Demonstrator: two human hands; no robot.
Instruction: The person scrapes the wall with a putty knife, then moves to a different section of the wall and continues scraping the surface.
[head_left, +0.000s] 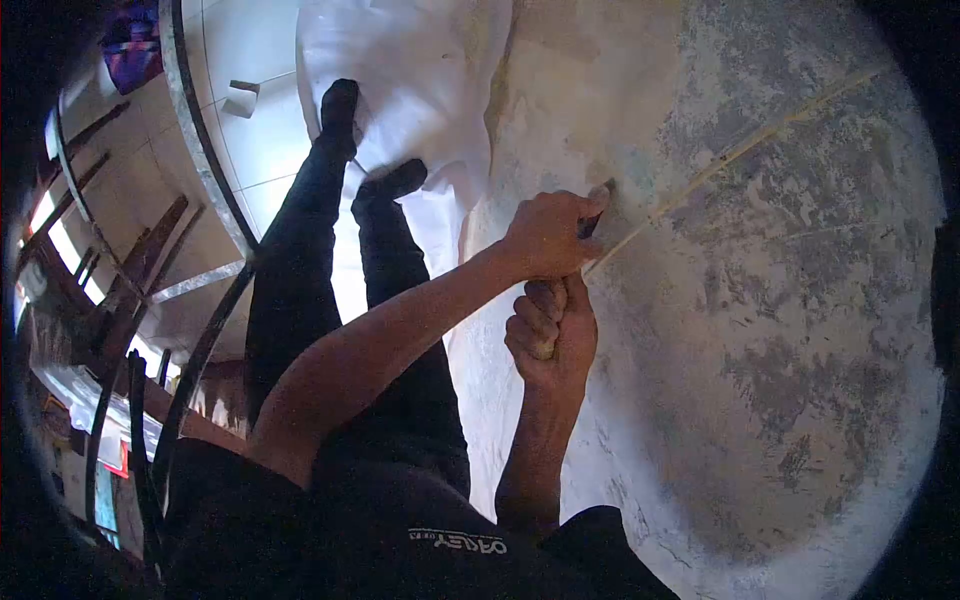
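Observation:
My left hand (553, 236) reaches across to the plastered wall (640, 400), thumb and fingers closed round a small dark object (591, 222), mostly hidden, whose kind I cannot make out. Directly below it, my right hand (556, 335) is a fist with fingers curled in, close to the left hand. Whatever the fist holds, if anything, is hidden. Both hands are close to the wall's patchy grey and cream surface. A thin yellowish strip (720, 160) runs diagonally along the wall from beside the hands toward the upper right.
My legs (300, 230) and dark-covered feet stand on a pale sheet (400, 60) beside the wall. Curved metal bars (207, 150) rise at my left. A small white piece (240, 98) lies on the tiled floor (262, 45); dark wooden furniture (150, 250) stands farther left.

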